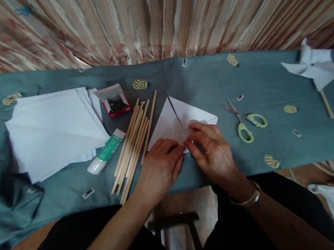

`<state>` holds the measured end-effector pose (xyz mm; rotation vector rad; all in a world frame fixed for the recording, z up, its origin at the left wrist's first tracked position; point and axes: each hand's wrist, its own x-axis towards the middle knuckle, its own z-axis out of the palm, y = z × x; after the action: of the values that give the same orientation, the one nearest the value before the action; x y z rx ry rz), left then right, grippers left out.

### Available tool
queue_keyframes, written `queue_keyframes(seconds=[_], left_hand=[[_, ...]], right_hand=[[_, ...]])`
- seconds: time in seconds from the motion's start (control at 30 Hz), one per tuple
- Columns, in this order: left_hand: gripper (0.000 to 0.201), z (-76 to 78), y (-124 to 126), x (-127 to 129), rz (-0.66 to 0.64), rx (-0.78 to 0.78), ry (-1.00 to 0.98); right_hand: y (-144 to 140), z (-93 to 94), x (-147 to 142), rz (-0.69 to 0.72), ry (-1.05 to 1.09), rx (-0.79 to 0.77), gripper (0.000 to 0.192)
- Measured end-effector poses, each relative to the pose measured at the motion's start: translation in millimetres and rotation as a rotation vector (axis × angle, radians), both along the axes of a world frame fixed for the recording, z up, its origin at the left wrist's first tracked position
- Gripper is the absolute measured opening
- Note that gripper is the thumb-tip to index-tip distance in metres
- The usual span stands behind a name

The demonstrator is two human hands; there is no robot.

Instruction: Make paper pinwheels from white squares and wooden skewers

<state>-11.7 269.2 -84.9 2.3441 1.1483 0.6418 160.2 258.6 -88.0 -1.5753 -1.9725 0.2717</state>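
Note:
A white square of paper, cut in from a corner, lies on the blue-grey cloth in front of me. My left hand presses on its near left part, fingers curled onto the sheet. My right hand pinches a flap of the same paper near its middle. Both hands touch the sheet and hide its near edge. A silver bangle sits on my right wrist.
Several wooden sticks lie left of the paper, with a glue tube, a stack of white sheets and an open box of pins. Green-handled scissors lie right. A finished paper pinwheel rests far right.

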Motion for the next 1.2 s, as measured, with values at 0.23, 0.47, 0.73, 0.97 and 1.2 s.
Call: queue_keyframes(seconds=[0.23, 0.47, 0.73, 0.97, 1.2], left_hand=[[0.019, 1.6, -1, 1, -0.002, -0.007, 0.008], [0.018, 1.8, 0, 1, -0.003, -0.015, 0.009], [0.018, 2.2, -1, 2, 0.001, -0.011, 0.021], [0.022, -0.3, -2, 3, 0.018, -0.003, 0.004], [0.017, 0.7, 0, 3, 0.010, -0.014, 0.027]], right_hand=[[-2, -3.3, -1, 0.048, -0.031, 0.053, 0.021], [-3, -5.0, -1, 0.102, -0.093, 0.059, 0.027], [-7, -11.9, -3, 0.113, -0.088, 0.039, 0.034], [-6, -15.7, -5, 0.114, -0.087, 0.052, 0.033], [-3, -0.1, -2, 0.144, -0.067, 0.001, 0.031]])
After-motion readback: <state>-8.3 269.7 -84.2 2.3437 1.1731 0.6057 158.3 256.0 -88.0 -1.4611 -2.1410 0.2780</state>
